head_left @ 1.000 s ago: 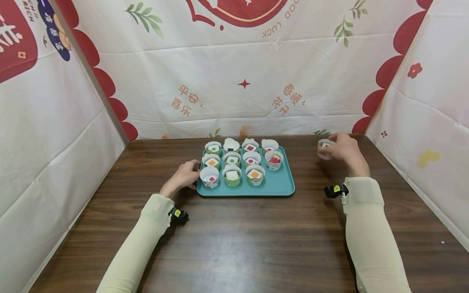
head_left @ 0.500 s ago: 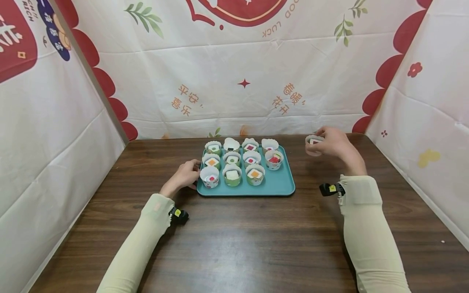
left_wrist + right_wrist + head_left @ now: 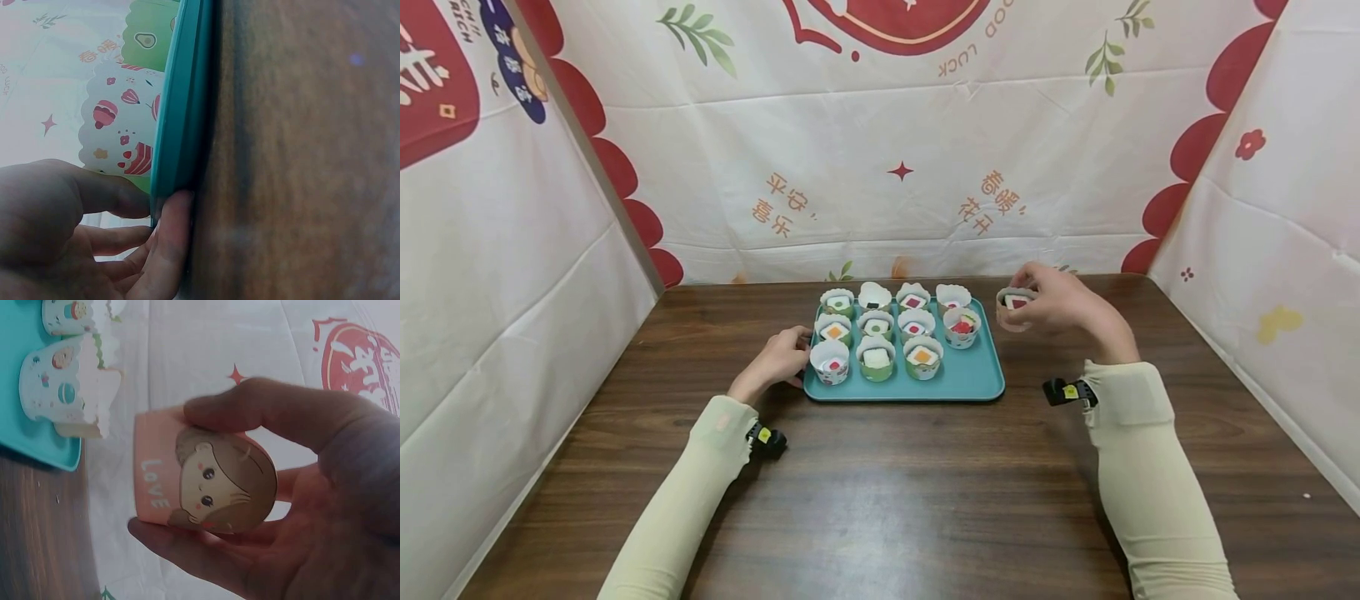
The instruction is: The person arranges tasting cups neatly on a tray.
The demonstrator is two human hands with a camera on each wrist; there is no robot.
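Holding a pink paper cup (image 3: 1013, 307) in my right hand (image 3: 1060, 302), I have my thumb curled over one side and my fingers (image 3: 187, 550) under the other, so it hangs in the air just past the right rim of the teal tray (image 3: 970, 385), near the far corner. My left hand (image 3: 778, 360) rests on the wooden table (image 3: 880, 492) with its fingertips (image 3: 172, 231) pressed against the tray's left edge; those fingers look relaxed rather than wrapped round anything. I judge the thin paper wall the weak point: a harder squeeze could buckle it and tip out the red-and-white piece (image 3: 1017, 302) inside. Coming in low, I could also clip the cup with the red filling (image 3: 961, 327) at the right end of the rows and knock it over, since the cups there stand close together. From the wrist view the cup shows a cartoon girl's face on its base (image 3: 225, 487) and the word LOVE in white on its side.
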